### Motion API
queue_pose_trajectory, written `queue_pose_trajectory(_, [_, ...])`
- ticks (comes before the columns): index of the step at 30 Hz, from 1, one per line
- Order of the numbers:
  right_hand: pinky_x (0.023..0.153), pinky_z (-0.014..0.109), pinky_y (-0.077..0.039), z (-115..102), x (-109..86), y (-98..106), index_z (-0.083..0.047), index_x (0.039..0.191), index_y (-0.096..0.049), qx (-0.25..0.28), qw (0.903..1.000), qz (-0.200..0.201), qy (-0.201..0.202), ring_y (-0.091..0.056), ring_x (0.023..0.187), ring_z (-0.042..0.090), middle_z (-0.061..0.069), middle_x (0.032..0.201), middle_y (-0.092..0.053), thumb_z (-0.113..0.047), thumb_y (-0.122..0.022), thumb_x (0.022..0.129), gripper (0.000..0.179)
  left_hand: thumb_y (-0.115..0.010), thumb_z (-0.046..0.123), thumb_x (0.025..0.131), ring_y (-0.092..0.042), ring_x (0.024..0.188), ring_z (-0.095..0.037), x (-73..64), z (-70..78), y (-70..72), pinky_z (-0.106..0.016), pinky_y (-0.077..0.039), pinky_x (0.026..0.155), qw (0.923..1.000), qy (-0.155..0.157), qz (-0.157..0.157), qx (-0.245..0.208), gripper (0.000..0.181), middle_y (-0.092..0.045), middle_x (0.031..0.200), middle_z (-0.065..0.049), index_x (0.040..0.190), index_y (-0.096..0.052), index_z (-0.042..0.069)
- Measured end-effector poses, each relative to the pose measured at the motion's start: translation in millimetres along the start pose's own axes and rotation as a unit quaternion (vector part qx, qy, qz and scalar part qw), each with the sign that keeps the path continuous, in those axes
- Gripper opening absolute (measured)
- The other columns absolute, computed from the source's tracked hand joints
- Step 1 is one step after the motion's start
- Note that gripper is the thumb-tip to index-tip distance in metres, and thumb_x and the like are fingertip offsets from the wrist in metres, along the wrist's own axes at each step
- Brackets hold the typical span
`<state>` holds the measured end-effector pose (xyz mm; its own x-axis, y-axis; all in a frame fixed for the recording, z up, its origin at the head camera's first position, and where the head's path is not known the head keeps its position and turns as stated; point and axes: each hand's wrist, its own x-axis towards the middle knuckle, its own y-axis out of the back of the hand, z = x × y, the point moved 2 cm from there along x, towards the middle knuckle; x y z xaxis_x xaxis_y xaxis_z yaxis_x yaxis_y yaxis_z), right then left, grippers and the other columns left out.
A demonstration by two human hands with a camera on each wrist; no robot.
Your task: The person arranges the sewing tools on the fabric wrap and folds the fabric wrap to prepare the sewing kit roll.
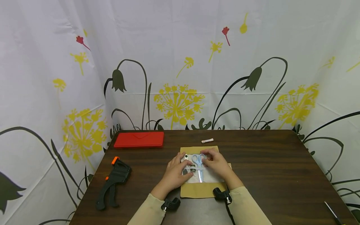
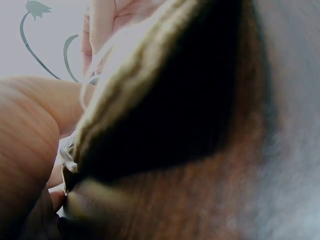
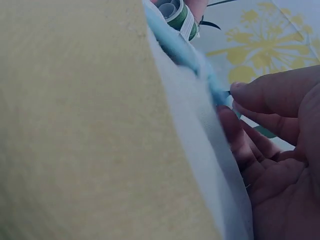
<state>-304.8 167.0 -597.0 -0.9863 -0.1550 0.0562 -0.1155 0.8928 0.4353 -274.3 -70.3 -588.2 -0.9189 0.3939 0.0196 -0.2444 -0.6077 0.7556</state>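
Observation:
An opened tan sewing kit [image 1: 199, 190] with a white lining lies in front of me, its flaps unfolded at top and bottom. Light-blue-handled scissors [image 1: 200, 175] sit upright in its middle under a white elastic band. Left of them are thread spools [image 1: 192, 168], green in the right wrist view. My left hand [image 1: 172, 175] holds the kit's left side, its thumb and a finger reaching over the lining near the spools. With thumb and fingertips, my right hand [image 1: 217, 162] pinches the scissors' right handle loop; the right wrist view shows the pale blue handle [image 3: 180, 47] at those fingertips.
Beyond the kit lies a small folded white strip [image 1: 207, 141]. A red case [image 1: 139, 139] sits at the back left, with a black and orange bar clamp [image 1: 116, 178] nearer. A thin metal-shafted tool [image 1: 332, 211] lies by the right front edge.

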Motion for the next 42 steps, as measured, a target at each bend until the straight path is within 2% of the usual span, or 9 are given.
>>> queue_pose_trajectory(6, [0.077,0.025,-0.048,-1.5,0.9,-2.4,-0.017,0.116,-0.083,-0.045,0.9989,0.001,0.016,-0.056,0.088,0.015,0.006,0.106,-0.061,-0.001,-0.082,0.093,0.028,-0.078,0.038,0.099,-0.02,0.168,-0.045,-0.5,0.4,-0.2,-0.075,-0.02,0.128,1.0,-0.003,0.002,-0.001,0.028,-0.033,0.178,-0.016,0.124,-0.072,0.027])
queue_pose_trajectory(11, [0.077,0.025,-0.047,-3.1,1.2,-5.0,-0.016,0.117,-0.084,-0.076,0.9967,0.026,0.01,-0.056,0.087,0.013,0.005,0.104,-0.061,-0.003,-0.084,0.092,0.028,-0.078,0.038,0.099,-0.019,0.168,-0.045,0.0,-0.4,-0.5,-0.075,-0.019,0.128,1.0,-0.003,0.001,-0.001,0.028,-0.032,0.178,-0.015,0.124,-0.072,0.027])
queue_pose_trajectory(21, [0.072,0.025,-0.045,-8.2,-0.8,-7.2,-0.012,0.117,-0.083,-0.074,0.9958,0.054,-0.001,-0.056,0.084,0.015,0.008,0.1,-0.061,-0.004,-0.085,0.091,0.028,-0.078,0.04,0.099,-0.017,0.169,-0.045,0.4,-2.0,-0.3,-0.074,-0.018,0.129,1.0,-0.002,-0.002,-0.006,0.028,-0.031,0.179,-0.015,0.123,-0.072,0.027])
queue_pose_trajectory(24, [0.07,0.024,-0.047,-4.8,0.1,-6.3,-0.012,0.118,-0.082,-0.038,0.9979,0.051,-0.01,-0.057,0.083,0.015,0.008,0.103,-0.062,-0.006,-0.083,0.094,0.025,-0.078,0.04,0.099,-0.017,0.169,-0.044,0.2,-2.2,-0.3,-0.074,-0.019,0.129,1.0,-0.002,-0.003,-0.005,0.028,-0.031,0.178,-0.015,0.123,-0.072,0.028])
queue_pose_trajectory(27, [0.069,0.024,-0.053,-0.5,1.4,-3.5,-0.008,0.119,-0.079,0.036,0.9982,0.043,-0.021,-0.062,0.081,0.015,0.012,0.108,-0.068,-0.006,-0.077,0.099,0.02,-0.078,0.04,0.099,-0.018,0.169,-0.044,0.5,-1.6,-0.6,-0.073,-0.019,0.129,1.0,-0.002,-0.002,-0.005,0.027,-0.031,0.178,-0.015,0.123,-0.072,0.028])
queue_pose_trajectory(30, [0.066,0.025,-0.057,-1.1,3.1,2.5,-0.004,0.12,-0.076,0.107,0.9919,0.053,-0.043,-0.067,0.078,0.018,0.018,0.109,-0.072,-0.008,-0.072,0.104,0.017,-0.077,0.04,0.1,-0.018,0.169,-0.044,1.2,-1.1,-0.5,-0.073,-0.019,0.129,1.0,-0.002,-0.001,-0.004,0.027,-0.031,0.178,-0.015,0.123,-0.072,0.028])
queue_pose_trajectory(34, [0.067,0.026,-0.058,-11.4,4.2,17.7,-0.001,0.119,-0.074,0.151,0.9801,0.094,-0.089,-0.069,0.081,0.022,0.022,0.108,-0.072,-0.008,-0.064,0.108,0.016,-0.078,0.039,0.099,-0.019,0.169,-0.044,-0.1,0.0,-1.0,-0.073,-0.019,0.13,1.0,0.002,-0.003,-0.002,0.027,-0.032,0.178,-0.015,0.123,-0.072,0.028])
queue_pose_trajectory(37, [0.068,0.026,-0.057,-18.7,10.0,31.7,0.001,0.12,-0.073,0.12,0.9799,0.109,-0.117,-0.068,0.082,0.023,0.019,0.108,-0.07,-0.01,-0.057,0.112,0.021,-0.078,0.039,0.099,-0.019,0.168,-0.044,-1.0,1.0,-0.6,-0.073,-0.019,0.13,1.0,0.0,0.0,-0.002,0.027,-0.032,0.178,-0.015,0.122,-0.072,0.028])
queue_pose_trajectory(42, [0.067,0.028,-0.054,-22.7,30.2,43.0,-0.008,0.133,-0.068,-0.003,0.9901,0.046,-0.132,-0.065,0.078,0.022,0.016,0.108,-0.068,-0.018,-0.055,0.113,0.025,-0.078,0.039,0.099,-0.019,0.168,-0.045,-1.9,0.1,0.0,-0.073,-0.02,0.13,1.0,-0.001,0.003,0.0,0.027,-0.032,0.178,-0.015,0.123,-0.072,0.027])
